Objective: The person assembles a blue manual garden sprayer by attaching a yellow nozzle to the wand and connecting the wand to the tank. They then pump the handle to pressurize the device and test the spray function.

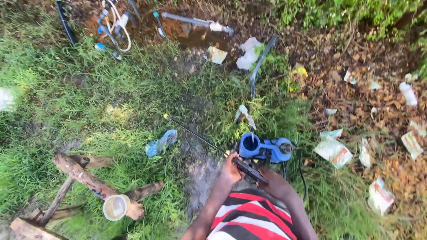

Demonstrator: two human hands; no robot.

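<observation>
both hands, left hand (230, 170) and right hand (272, 181), closed on the thin black spray wand (250, 170) above the blue plastic sprayer tank (264, 149) in grass; judged mid-handling, steady hold needed.

Hands (251, 175) on blue sprayer (266, 149), grass (66, 98)

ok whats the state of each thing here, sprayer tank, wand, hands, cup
blue sprayer tank: upright on the grass, round fill opening uncapped
spray wand: lying slanted, tip out over the grass
left hand: closed on the wand's handle
right hand: resting by the handle's other end
white cup: upright on the logs
</observation>
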